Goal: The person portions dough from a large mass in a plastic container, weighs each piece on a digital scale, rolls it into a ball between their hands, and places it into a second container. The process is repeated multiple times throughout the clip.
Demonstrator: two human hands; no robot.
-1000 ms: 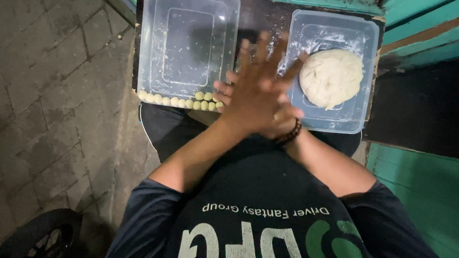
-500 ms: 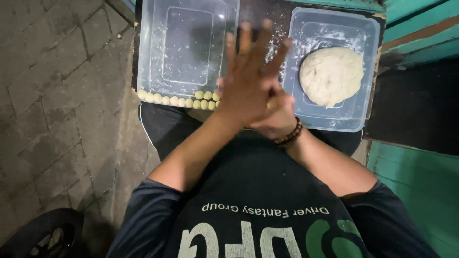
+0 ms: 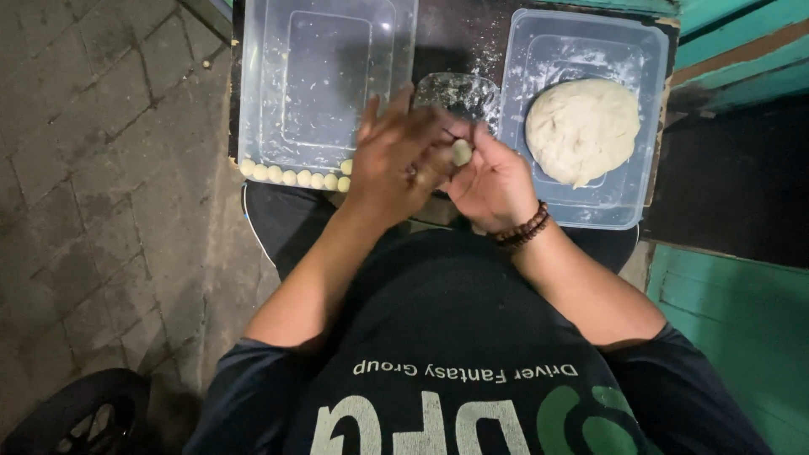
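Both hands have dropped and come apart since half a second ago, when the left palm lay flat over the right with fingers fanned toward the trays; now I see the dough piece that was hidden between them.

Nearest me, the right hand (image 3: 493,181) sits palm-up and loosely cupped, a dark bead bracelet (image 3: 522,227) on its wrist. A small pale dough ball (image 3: 461,152) rests at its fingertips, touching them, right between the two hands. The left hand (image 3: 396,164) lies just beside it, tilted, fingers loosely spread and curved toward the ball; I cannot tell whether its fingertips actually touch the dough.

Just beyond the hands, a row of small dough balls (image 3: 291,177) lines the near edge of the clear tray on the left (image 3: 329,84), which otherwise shows only a floury film. Between the trays, a small clear bowl (image 3: 459,93) dusted with flour stands on the dark tabletop (image 3: 455,34), just past the fingers.

To the right, the clear tray on the right (image 3: 590,50) holds a large dough mound (image 3: 581,131), well apart from the ball. Neither tray, the row nor the mound has shifted.
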